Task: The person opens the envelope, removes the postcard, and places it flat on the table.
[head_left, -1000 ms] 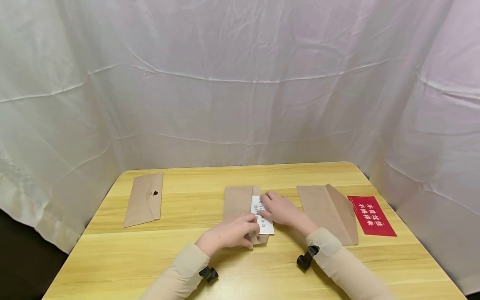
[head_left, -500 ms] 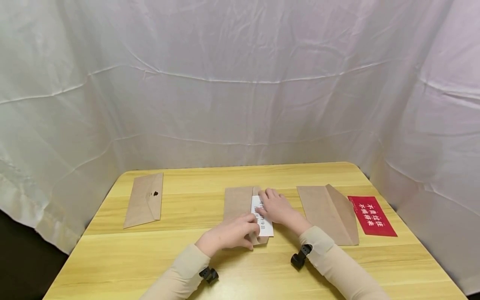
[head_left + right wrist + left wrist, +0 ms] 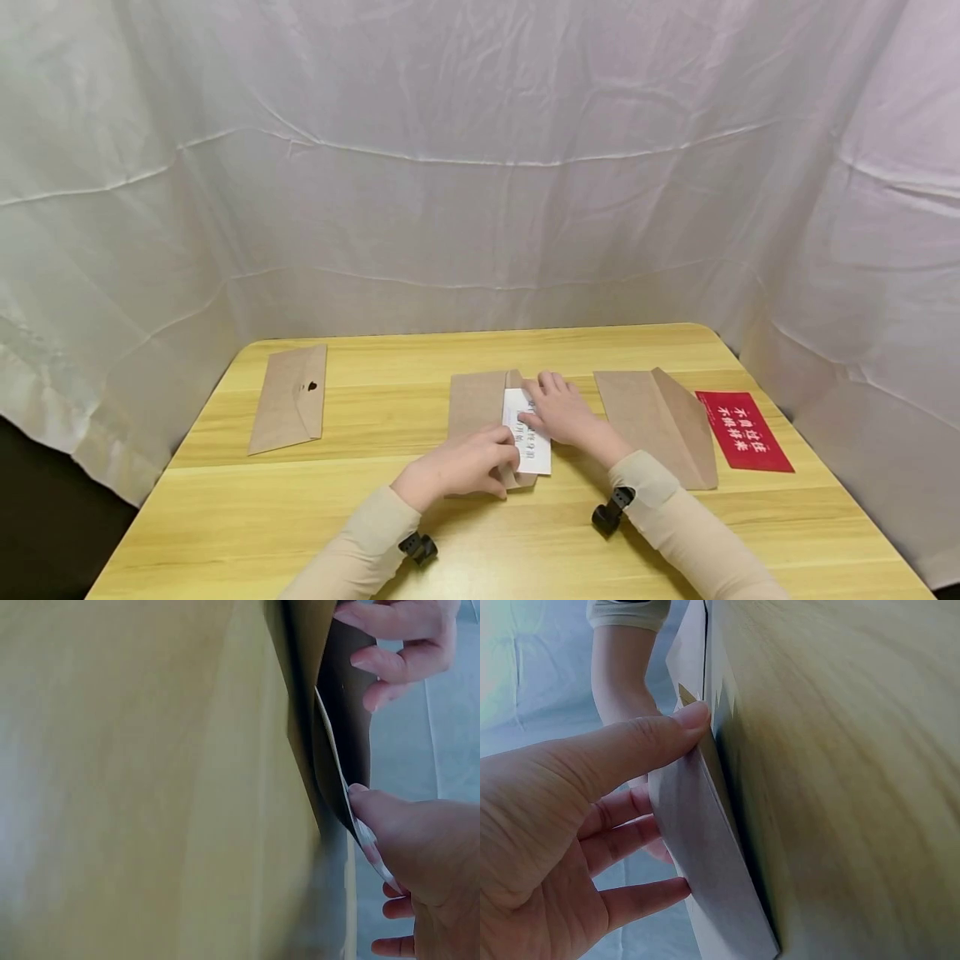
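Observation:
In the head view, a brown paper envelope (image 3: 477,398) lies mid-table with its flap out to the right. My left hand (image 3: 461,462) holds its near edge, and the thumb (image 3: 694,715) presses on that edge in the left wrist view. A white card (image 3: 534,454) with dark printed characters lies over the flap, its left edge at the envelope's mouth. How far it reaches inside cannot be told. My right hand (image 3: 566,412) pinches the card from the right, thumb on top. In the right wrist view the card (image 3: 330,731) stands edge-on against the raised envelope paper.
To the right lie another brown envelope (image 3: 637,425) with its flap out and a red card (image 3: 742,432) with white characters. At the far left rests a closed envelope (image 3: 288,404) with a dark mark. White curtains (image 3: 480,208) hang around the wooden table (image 3: 375,408).
My right hand first shifted slightly left and now sits a little further right again. The white card has moved slightly toward me and to the right. My left hand stays in place.

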A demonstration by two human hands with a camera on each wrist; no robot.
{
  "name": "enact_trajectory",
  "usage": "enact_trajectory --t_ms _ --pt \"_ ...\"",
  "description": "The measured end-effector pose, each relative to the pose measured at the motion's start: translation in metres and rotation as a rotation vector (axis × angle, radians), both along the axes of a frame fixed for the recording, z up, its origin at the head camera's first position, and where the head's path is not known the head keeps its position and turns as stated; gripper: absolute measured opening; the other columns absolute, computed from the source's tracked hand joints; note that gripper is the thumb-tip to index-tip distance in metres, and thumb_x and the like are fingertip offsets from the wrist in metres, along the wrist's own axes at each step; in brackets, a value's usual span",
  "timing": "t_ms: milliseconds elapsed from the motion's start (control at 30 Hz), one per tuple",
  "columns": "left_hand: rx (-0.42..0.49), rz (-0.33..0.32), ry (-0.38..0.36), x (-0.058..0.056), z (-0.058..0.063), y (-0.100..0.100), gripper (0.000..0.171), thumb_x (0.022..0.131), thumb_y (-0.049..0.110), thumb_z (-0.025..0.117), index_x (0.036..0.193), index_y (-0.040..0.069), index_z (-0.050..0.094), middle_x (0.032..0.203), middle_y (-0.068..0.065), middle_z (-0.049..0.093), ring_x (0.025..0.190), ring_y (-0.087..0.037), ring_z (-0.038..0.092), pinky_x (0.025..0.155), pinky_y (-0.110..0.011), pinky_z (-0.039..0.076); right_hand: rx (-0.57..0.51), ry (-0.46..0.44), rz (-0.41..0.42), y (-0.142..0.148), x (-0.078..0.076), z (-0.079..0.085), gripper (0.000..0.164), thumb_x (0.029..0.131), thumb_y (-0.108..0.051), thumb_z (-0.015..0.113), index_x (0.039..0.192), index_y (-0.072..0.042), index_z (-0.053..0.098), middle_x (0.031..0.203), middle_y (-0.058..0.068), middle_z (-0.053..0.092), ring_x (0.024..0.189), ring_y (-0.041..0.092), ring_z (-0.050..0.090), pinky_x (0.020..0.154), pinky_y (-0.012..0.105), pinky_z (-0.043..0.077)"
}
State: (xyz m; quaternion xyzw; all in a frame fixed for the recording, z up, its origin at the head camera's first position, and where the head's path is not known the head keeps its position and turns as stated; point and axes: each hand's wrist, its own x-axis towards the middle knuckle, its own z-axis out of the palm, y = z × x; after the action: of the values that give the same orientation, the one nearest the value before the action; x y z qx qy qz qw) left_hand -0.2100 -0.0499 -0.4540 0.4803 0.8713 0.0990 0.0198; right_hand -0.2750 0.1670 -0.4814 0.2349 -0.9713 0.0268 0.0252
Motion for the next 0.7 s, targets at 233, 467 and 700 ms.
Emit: enact_trajectory --t_ms 233,467,700 --pt "-0.001 0.001 0.005 0.0 -0.001 0.0 0.031 0.077 0.038 0.079 0.098 0.02 0.066 0.109 0.006 0.057 0.094 -0.004 0.05 0.082 -0.014 0.045 -0.015 0.021 0.027 0.014 0.001 0.001 0.06 0.096 -0.047 0.055 0.14 -0.007 0.044 0.123 0.018 0.044 0.118 0.036 0.042 0.096 0.054 0.043" --pt "0.004 -0.001 0.007 -0.001 -0.003 0.0 0.03 0.077 0.038 0.08 0.097 0.021 0.066 0.107 0.007 0.055 0.094 -0.004 0.05 0.081 -0.014 0.044 -0.021 0.018 0.056 0.031 0.001 0.004 0.059 0.096 -0.045 0.056 0.139 -0.006 0.044 0.124 0.019 0.044 0.119 0.036 0.042 0.1 0.055 0.041" --pt "0.001 0.012 -0.024 -0.001 -0.002 0.001 0.03 0.077 0.037 0.079 0.099 0.021 0.067 0.106 0.008 0.054 0.093 -0.002 0.05 0.08 -0.012 0.044 -0.004 0.02 0.063 0.046 0.0 0.005 0.059 0.097 -0.046 0.055 0.139 -0.007 0.045 0.124 0.017 0.043 0.116 0.033 0.042 0.101 0.058 0.04"
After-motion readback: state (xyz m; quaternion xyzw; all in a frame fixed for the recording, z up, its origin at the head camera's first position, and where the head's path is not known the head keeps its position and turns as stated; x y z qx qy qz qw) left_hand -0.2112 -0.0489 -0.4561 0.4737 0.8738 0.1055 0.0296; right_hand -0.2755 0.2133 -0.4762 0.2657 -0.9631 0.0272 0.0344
